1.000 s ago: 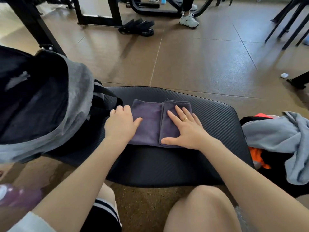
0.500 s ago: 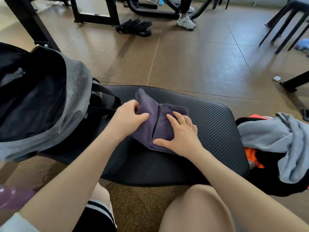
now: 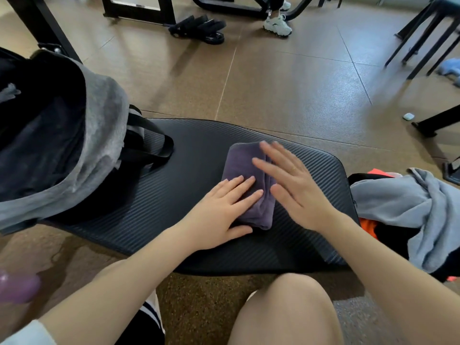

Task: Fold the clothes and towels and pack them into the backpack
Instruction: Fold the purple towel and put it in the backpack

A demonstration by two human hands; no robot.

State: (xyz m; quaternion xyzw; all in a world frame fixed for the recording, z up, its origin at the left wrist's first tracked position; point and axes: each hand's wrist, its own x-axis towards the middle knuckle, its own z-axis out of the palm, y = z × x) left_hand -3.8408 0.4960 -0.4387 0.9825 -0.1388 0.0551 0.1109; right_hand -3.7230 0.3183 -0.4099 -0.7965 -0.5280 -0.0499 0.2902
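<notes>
1. Sitting open-mouthed at the left on the black ribbed foam mat [image 3: 199, 155], the grey-and-black fabric backpack [image 3: 99, 125] is the target; I would tilt its opening toward the mat before loading.
2. The pile of grey and orange clothes [image 3: 408, 207] at the right waits unfolded.
3. The folded purple towel [image 3: 245, 168] lies mid-mat; press its layers flat so they stay stacked when lifted.
4. The left hand [image 3: 221, 210] rests flat, fingers straight, on the towel's near edge.
5. The right hand [image 3: 296, 185], blurred, fingers spread, grasps nothing; whether it touches cloth is unclear.
</notes>
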